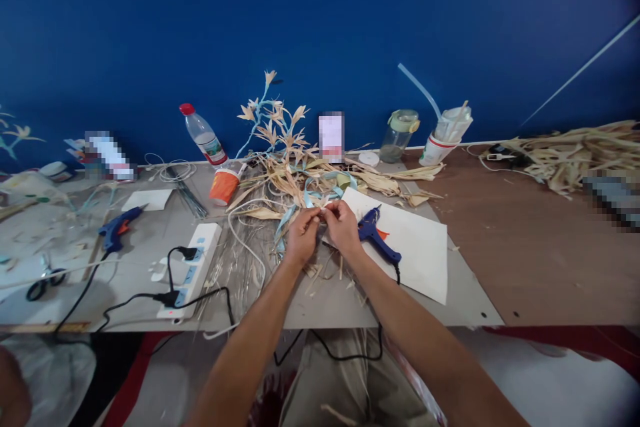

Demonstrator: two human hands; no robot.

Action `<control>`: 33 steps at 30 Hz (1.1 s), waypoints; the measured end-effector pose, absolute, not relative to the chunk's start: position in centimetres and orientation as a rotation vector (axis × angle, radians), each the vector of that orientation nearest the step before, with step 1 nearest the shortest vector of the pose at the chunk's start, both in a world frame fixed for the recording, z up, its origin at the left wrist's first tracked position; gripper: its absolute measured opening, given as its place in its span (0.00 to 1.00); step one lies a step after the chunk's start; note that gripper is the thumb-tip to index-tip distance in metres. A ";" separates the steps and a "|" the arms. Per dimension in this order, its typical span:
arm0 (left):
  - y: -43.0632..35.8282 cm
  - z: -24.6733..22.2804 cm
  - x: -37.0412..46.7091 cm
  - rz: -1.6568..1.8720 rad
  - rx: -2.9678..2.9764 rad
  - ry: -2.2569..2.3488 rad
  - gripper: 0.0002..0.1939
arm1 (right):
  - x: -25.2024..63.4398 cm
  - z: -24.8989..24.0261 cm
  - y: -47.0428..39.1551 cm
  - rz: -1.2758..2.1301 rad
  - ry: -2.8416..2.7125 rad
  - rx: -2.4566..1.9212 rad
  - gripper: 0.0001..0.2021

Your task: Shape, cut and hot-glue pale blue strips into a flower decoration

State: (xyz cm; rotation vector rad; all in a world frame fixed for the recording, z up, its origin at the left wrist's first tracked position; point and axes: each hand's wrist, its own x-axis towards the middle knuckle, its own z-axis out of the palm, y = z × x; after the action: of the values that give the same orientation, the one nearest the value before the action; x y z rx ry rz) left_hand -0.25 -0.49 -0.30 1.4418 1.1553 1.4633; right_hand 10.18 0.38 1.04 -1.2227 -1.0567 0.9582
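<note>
My left hand (pixel 303 235) and my right hand (pixel 342 223) meet fingertip to fingertip over the table, both pinched closed. Whatever lies between the fingers is too small and too covered to name. Just beyond them spreads a heap of dry corn husks (pixel 285 177) with light blue ribbon (pixel 320 193) in it. A blue glue gun (pixel 376 235) rests on a white sheet (pixel 425 250), close to the right hand. Behind the husks stands a branch of husk flowers (pixel 273 123) with blue-wrapped stems.
A power strip (pixel 200 260) with black plugs, thin wires, a second glue gun (pixel 119 229) and scissors (pixel 46 278) are on the left. An orange cup (pixel 223 187), a bottle (pixel 205 137), a phone (pixel 331 137), a jar (pixel 399 137) and a white cup (pixel 440 147) line the back.
</note>
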 end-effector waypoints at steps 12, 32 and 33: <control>0.4 0.4 -1.0 1.337 0.911 0.883 0.15 | 11.5 1.9 0.6 1.401 -1.192 -0.968 0.06; 0.4 -0.2 -0.8 1.324 1.202 1.060 0.10 | 12.7 3.3 0.5 1.388 -1.055 -1.025 0.09; 0.3 -0.2 -0.8 1.321 1.197 1.058 0.10 | 12.6 3.2 0.6 1.360 -1.073 -1.040 0.08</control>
State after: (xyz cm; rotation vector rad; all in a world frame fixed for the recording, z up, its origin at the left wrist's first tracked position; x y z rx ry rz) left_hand -0.76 0.34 -0.15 1.1966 1.0581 1.3210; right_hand 12.64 0.56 3.15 -1.0402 -1.0730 1.3601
